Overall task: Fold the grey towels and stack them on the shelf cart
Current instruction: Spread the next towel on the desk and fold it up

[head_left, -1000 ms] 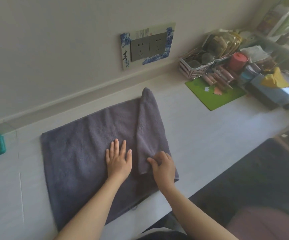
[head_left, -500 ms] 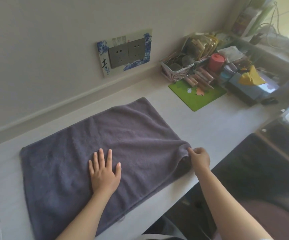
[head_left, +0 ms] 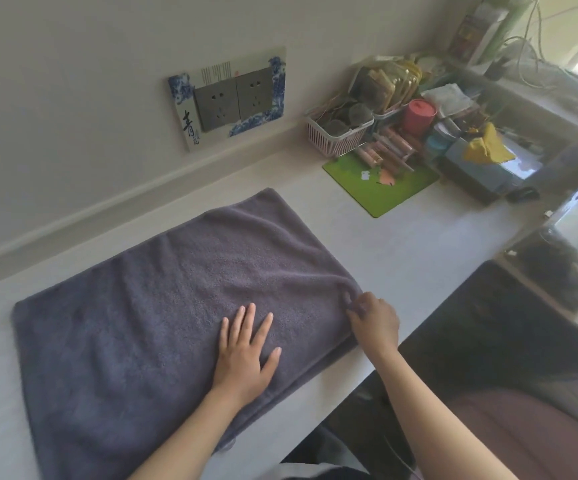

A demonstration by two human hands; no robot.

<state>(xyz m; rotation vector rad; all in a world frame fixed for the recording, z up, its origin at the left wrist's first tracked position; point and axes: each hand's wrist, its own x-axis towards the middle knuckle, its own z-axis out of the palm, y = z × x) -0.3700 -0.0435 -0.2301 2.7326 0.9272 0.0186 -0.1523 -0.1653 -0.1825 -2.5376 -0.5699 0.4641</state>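
Observation:
A grey towel lies spread flat on the white table, its long side running from near left to far right. My left hand rests flat on the towel near its front edge, fingers straight and spread. My right hand pinches the towel's near right corner, where the cloth is bunched into a small fold at the table's front edge. No shelf cart can be made out in this view.
A green mat, a pink basket, a red cup and cluttered boxes crowd the table's far right. Sockets sit on the wall behind. A dark chair stands at the right front.
The flap that was folded over the towel's right part has been pulled out to the right by my right hand, so the towel now lies open. My left hand stayed pressed flat.

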